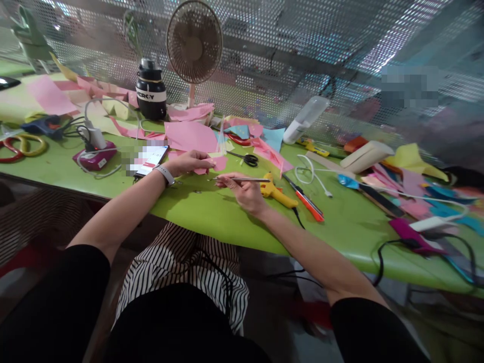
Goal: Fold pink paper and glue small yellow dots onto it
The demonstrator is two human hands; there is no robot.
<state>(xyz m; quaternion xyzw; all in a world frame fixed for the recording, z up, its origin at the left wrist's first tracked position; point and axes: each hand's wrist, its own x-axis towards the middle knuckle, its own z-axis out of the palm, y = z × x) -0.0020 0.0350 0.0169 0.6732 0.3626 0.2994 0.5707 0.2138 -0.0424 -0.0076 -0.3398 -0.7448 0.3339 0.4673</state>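
My left hand (191,162) is closed in a pinch on a small piece of pink paper (220,163) just above the green table. A light watch band sits on that wrist. Facing it, my right hand (245,195) grips a thin silvery pen-like tool (255,180), held almost level with its tip towards the left hand. The tip is too small to make out. A yellow glue gun (278,192) lies just beyond the right hand. Black-handled scissors (249,160) lie behind both hands, and a phone (152,159) with a lit screen rests beside the left wrist.
Pink paper sheets (191,136) and a black bottle (151,96) stand behind, near a fan (194,43). A purple power strip (94,157) is left; an orange cutter knife (310,204) and white cable (312,174) are right. A mesh screen (257,50) bounds the green table (223,222).
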